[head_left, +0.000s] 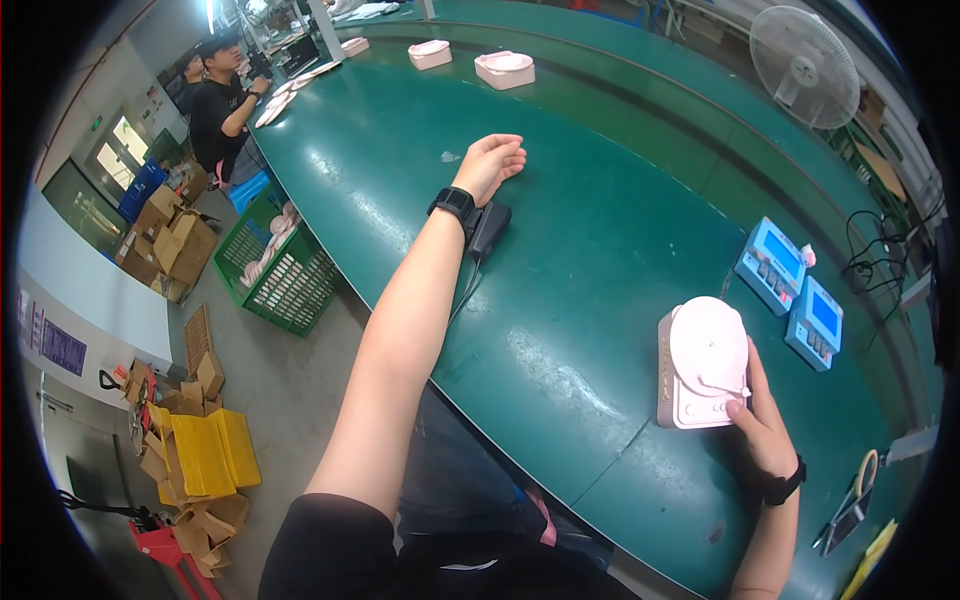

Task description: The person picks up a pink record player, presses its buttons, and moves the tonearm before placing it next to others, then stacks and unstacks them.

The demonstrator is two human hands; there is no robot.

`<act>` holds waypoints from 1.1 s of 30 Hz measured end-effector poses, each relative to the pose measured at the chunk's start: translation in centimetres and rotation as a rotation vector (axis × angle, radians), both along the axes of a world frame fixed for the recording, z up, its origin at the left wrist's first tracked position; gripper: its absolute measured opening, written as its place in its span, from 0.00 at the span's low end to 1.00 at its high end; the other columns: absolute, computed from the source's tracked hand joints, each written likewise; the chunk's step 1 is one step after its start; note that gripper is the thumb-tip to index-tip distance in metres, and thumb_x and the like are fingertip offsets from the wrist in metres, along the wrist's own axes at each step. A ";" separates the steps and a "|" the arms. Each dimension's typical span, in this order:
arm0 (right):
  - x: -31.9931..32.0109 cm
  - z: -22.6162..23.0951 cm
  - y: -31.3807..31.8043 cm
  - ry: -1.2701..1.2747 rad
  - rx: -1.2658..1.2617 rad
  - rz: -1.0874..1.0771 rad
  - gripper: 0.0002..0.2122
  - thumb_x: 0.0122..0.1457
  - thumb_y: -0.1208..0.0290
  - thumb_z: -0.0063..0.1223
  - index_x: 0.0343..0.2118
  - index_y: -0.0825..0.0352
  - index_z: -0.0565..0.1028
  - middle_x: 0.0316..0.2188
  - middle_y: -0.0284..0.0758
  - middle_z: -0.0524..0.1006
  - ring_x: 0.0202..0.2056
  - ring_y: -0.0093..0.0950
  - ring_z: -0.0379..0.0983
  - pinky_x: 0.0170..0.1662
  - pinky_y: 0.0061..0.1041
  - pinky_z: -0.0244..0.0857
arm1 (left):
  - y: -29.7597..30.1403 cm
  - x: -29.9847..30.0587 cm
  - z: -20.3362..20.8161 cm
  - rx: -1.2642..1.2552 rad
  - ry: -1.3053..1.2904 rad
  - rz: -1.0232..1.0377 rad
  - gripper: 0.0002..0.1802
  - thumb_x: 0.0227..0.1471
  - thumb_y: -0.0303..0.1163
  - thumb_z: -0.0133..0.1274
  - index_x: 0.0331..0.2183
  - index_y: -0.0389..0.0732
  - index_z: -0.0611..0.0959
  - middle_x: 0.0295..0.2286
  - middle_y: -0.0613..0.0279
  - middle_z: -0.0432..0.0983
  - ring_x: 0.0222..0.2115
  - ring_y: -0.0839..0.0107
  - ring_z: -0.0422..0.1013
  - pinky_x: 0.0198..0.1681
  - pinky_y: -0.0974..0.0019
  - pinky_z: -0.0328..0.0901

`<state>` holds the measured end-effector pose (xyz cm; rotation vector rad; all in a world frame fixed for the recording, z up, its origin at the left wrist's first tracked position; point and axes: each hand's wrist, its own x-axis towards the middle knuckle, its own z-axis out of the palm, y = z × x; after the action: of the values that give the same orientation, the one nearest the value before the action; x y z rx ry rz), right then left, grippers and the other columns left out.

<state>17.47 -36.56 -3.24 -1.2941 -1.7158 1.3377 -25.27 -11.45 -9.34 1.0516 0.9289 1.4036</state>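
In my right hand point(768, 425) is a pale pink toy record player point(708, 345), gripped at its lower right edge with the thumb over the front by the knobs. Its round platter and small tone arm face up toward me. My left hand point(490, 165) is stretched out over the middle of the green table point(570, 290), its fingers curled together. Whatever may be inside those fingers is hidden. A black wristband with a dark box point(490, 232) and cable sits at my left wrist.
Two blue devices with screens point(772, 262) stand right of the record player. More pink record players point(505, 70) sit along the far side. A green crate point(290, 270) and cardboard boxes point(180, 245) are on the floor at left. Two people point(222, 110) are by the far left end.
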 end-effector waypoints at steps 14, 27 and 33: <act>-0.6 0.0 0.4 -0.010 0.010 -0.043 0.43 0.52 0.66 0.51 0.65 0.64 0.35 0.63 0.48 0.48 0.64 0.35 0.45 0.64 0.29 0.36 | 0.3 0.0 0.1 0.012 -0.014 0.015 0.12 0.56 0.28 0.49 0.41 0.33 0.74 0.31 0.59 0.73 0.31 0.73 0.70 0.37 0.72 0.68; -0.7 -0.4 0.2 -0.019 -0.042 -0.095 0.45 0.48 0.66 0.54 0.65 0.63 0.38 0.65 0.42 0.44 0.65 0.31 0.41 0.65 0.26 0.31 | 0.4 -0.2 -0.2 0.029 0.035 -0.008 0.13 0.55 0.27 0.49 0.43 0.32 0.73 0.32 0.58 0.74 0.32 0.72 0.71 0.37 0.72 0.67; -0.2 0.4 1.1 -0.055 0.019 -0.067 0.45 0.48 0.66 0.56 0.65 0.67 0.39 0.66 0.42 0.43 0.66 0.32 0.37 0.65 0.26 0.28 | 2.2 -1.9 -0.5 0.034 0.053 -0.002 0.16 0.55 0.27 0.49 0.46 0.30 0.73 0.35 0.55 0.75 0.33 0.71 0.72 0.40 0.71 0.68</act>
<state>17.24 -35.45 -2.87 -1.3775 -1.7027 1.2560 -27.14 -9.23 -9.86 1.1194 0.9450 1.4000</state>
